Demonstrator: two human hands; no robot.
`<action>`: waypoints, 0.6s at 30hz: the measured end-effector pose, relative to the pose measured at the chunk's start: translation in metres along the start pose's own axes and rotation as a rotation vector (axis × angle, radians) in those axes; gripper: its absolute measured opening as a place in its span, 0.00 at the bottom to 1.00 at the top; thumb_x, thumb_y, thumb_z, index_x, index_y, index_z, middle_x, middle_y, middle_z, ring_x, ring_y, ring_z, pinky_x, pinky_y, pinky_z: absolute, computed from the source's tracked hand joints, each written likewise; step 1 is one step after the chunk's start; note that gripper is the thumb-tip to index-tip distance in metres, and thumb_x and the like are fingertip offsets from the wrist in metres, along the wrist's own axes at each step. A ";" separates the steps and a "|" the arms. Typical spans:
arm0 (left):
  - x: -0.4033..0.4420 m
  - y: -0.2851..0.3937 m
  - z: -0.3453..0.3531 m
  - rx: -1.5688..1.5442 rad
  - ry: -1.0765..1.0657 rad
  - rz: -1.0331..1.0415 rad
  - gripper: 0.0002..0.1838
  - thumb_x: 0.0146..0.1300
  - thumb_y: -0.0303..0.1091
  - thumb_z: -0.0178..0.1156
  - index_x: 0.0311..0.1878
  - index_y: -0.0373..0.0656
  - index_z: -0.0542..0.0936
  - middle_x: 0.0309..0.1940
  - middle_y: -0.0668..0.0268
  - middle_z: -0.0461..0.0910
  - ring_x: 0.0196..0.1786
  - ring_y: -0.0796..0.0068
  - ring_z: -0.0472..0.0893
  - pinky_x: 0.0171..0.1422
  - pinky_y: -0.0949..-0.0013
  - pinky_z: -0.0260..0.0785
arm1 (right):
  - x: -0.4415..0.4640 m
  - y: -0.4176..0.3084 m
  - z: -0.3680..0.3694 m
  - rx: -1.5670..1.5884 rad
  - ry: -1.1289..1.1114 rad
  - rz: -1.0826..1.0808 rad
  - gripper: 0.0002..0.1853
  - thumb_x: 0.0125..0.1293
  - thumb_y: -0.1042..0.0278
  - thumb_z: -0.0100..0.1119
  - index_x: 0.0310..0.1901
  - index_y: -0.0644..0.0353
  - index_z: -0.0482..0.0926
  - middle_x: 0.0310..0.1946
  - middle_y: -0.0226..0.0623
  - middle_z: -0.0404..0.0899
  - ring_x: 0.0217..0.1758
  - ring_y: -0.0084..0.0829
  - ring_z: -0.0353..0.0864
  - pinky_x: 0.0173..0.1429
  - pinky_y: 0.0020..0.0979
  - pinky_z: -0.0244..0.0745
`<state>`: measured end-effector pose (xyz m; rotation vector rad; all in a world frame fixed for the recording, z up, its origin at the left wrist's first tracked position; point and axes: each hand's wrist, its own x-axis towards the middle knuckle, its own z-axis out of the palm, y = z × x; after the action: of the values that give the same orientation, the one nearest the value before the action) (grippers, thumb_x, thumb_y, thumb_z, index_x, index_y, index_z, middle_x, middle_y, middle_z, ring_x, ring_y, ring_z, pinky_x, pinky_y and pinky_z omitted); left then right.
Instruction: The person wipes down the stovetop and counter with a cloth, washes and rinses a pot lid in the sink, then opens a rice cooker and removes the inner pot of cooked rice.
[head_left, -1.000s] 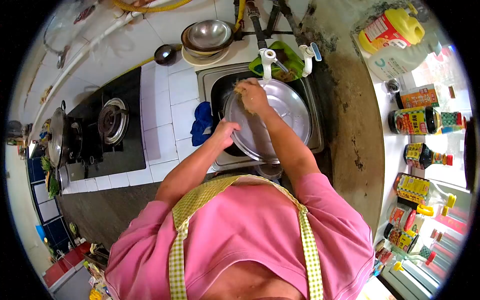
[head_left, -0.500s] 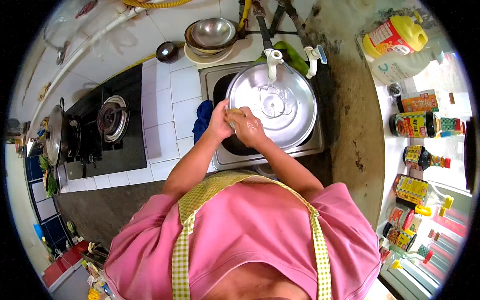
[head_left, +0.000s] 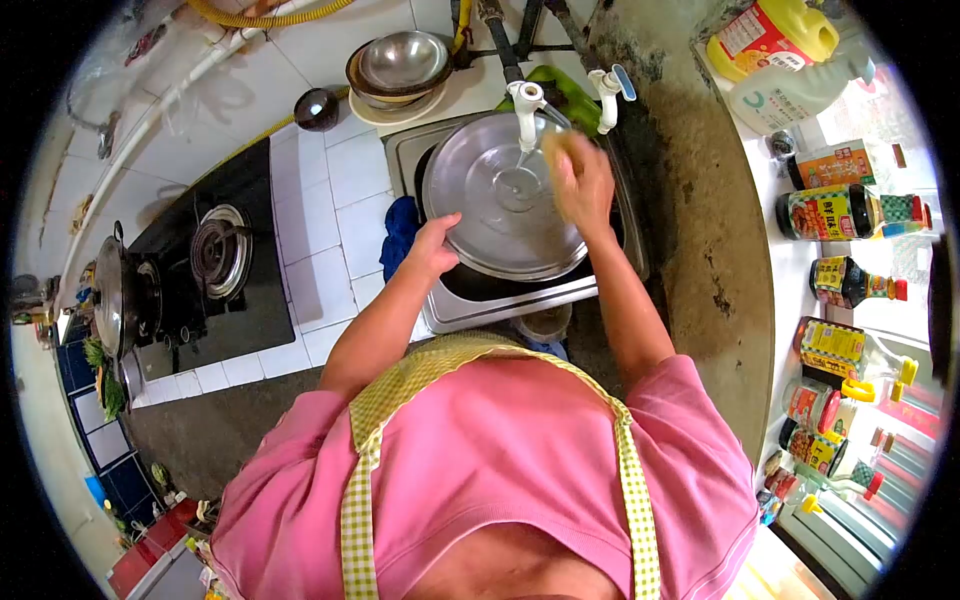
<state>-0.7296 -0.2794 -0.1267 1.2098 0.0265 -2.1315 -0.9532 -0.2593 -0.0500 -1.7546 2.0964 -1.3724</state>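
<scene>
The person wears a pink short-sleeved top [head_left: 500,430] that fills the lower middle of the frame, its rounded neckline [head_left: 490,518] edged with a band of the same pink. Loose, plain sleeves [head_left: 690,425] end in simple hems on the upper arms. Over it goes an apron [head_left: 425,378] in fine yellow-green and white checks, with two flat gingham straps [head_left: 357,530] running to the bottom edge. Left hand [head_left: 435,248] and right hand [head_left: 585,190] are bare.
</scene>
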 end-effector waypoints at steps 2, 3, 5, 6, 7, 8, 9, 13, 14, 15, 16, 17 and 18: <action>0.008 -0.002 0.000 -0.009 -0.056 -0.079 0.18 0.60 0.29 0.50 0.53 0.35 0.66 0.51 0.56 0.70 0.54 0.59 0.69 0.63 0.52 0.57 | 0.032 -0.047 -0.005 0.112 0.180 -0.038 0.17 0.57 0.62 0.55 0.48 0.57 0.73 0.40 0.43 0.76 0.41 0.40 0.75 0.45 0.33 0.70; 0.007 -0.004 0.000 -0.009 -0.056 -0.078 0.18 0.60 0.29 0.50 0.53 0.35 0.66 0.51 0.56 0.70 0.54 0.59 0.69 0.63 0.52 0.57 | 0.035 -0.044 0.001 0.112 0.180 -0.039 0.17 0.57 0.62 0.55 0.48 0.57 0.73 0.40 0.43 0.76 0.41 0.40 0.75 0.45 0.33 0.70; 0.007 -0.005 0.006 -0.012 -0.048 -0.095 0.17 0.60 0.30 0.50 0.52 0.35 0.67 0.51 0.57 0.70 0.54 0.59 0.70 0.63 0.53 0.57 | 0.048 -0.032 0.018 0.098 0.161 -0.037 0.12 0.57 0.64 0.55 0.42 0.57 0.77 0.38 0.43 0.76 0.40 0.38 0.76 0.44 0.31 0.70; 0.008 -0.005 0.007 -0.012 -0.055 -0.089 0.17 0.60 0.30 0.50 0.52 0.35 0.67 0.51 0.57 0.70 0.54 0.59 0.70 0.63 0.53 0.57 | 0.050 -0.029 0.020 0.078 0.187 -0.101 0.09 0.57 0.65 0.55 0.37 0.56 0.80 0.36 0.42 0.77 0.39 0.37 0.76 0.43 0.31 0.71; 0.009 -0.007 0.006 -0.010 -0.059 -0.075 0.17 0.61 0.31 0.50 0.52 0.36 0.67 0.51 0.57 0.70 0.53 0.59 0.71 0.62 0.53 0.59 | 0.053 -0.025 0.020 0.082 0.187 -0.111 0.09 0.57 0.65 0.55 0.37 0.56 0.80 0.36 0.42 0.77 0.39 0.37 0.76 0.43 0.31 0.71; 0.005 -0.009 0.005 -0.011 -0.054 -0.065 0.17 0.61 0.32 0.51 0.52 0.37 0.68 0.50 0.57 0.71 0.51 0.60 0.72 0.60 0.54 0.61 | 0.054 -0.024 0.019 0.127 0.200 -0.127 0.09 0.56 0.66 0.56 0.37 0.56 0.80 0.35 0.42 0.77 0.38 0.38 0.76 0.42 0.32 0.71; 0.001 -0.011 0.005 -0.022 -0.047 -0.061 0.17 0.61 0.32 0.51 0.52 0.37 0.68 0.50 0.57 0.71 0.51 0.60 0.72 0.60 0.54 0.61 | 0.052 -0.024 0.018 0.172 0.209 -0.140 0.09 0.55 0.66 0.57 0.37 0.56 0.80 0.34 0.42 0.77 0.37 0.39 0.76 0.41 0.34 0.71; -0.006 -0.015 0.005 -0.037 -0.027 -0.086 0.18 0.62 0.35 0.51 0.53 0.37 0.67 0.51 0.57 0.71 0.52 0.60 0.72 0.60 0.55 0.62 | 0.052 -0.019 0.023 0.197 0.208 -0.113 0.07 0.55 0.68 0.57 0.35 0.58 0.80 0.32 0.41 0.78 0.34 0.38 0.77 0.40 0.32 0.72; -0.008 -0.016 0.004 -0.045 -0.023 -0.078 0.19 0.62 0.37 0.50 0.53 0.37 0.67 0.51 0.57 0.71 0.52 0.60 0.72 0.60 0.55 0.62 | 0.053 -0.020 0.021 0.196 0.218 -0.151 0.07 0.55 0.69 0.57 0.35 0.60 0.80 0.31 0.42 0.78 0.33 0.37 0.77 0.39 0.31 0.72; -0.010 -0.016 0.003 -0.047 -0.022 -0.079 0.19 0.62 0.37 0.50 0.53 0.37 0.67 0.51 0.57 0.71 0.52 0.60 0.72 0.60 0.55 0.62 | 0.054 -0.020 0.018 0.196 0.215 -0.151 0.07 0.55 0.69 0.57 0.35 0.60 0.80 0.31 0.42 0.78 0.33 0.37 0.77 0.39 0.31 0.72; -0.011 -0.015 0.002 -0.036 -0.041 -0.076 0.19 0.63 0.37 0.50 0.54 0.37 0.66 0.51 0.57 0.70 0.52 0.60 0.71 0.60 0.55 0.62 | 0.056 -0.021 0.014 0.213 0.157 -0.150 0.07 0.55 0.69 0.57 0.35 0.60 0.80 0.30 0.42 0.78 0.33 0.37 0.78 0.38 0.31 0.72; -0.013 -0.015 0.003 -0.025 -0.062 -0.074 0.20 0.63 0.38 0.50 0.54 0.37 0.66 0.51 0.57 0.70 0.53 0.60 0.71 0.60 0.55 0.62 | 0.057 -0.021 0.010 0.229 0.100 -0.150 0.07 0.55 0.69 0.57 0.35 0.61 0.79 0.30 0.42 0.78 0.34 0.36 0.78 0.38 0.30 0.71; -0.014 -0.014 0.003 -0.026 -0.064 -0.072 0.20 0.63 0.38 0.50 0.54 0.37 0.66 0.51 0.57 0.70 0.53 0.60 0.71 0.60 0.55 0.62 | 0.059 -0.019 0.010 0.229 0.099 -0.153 0.07 0.55 0.69 0.57 0.35 0.61 0.79 0.30 0.42 0.78 0.34 0.36 0.78 0.38 0.30 0.71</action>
<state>-0.7354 -0.2616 -0.1182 1.1409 0.0711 -2.2245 -0.9537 -0.3120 -0.0163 -1.8171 1.7936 -1.6962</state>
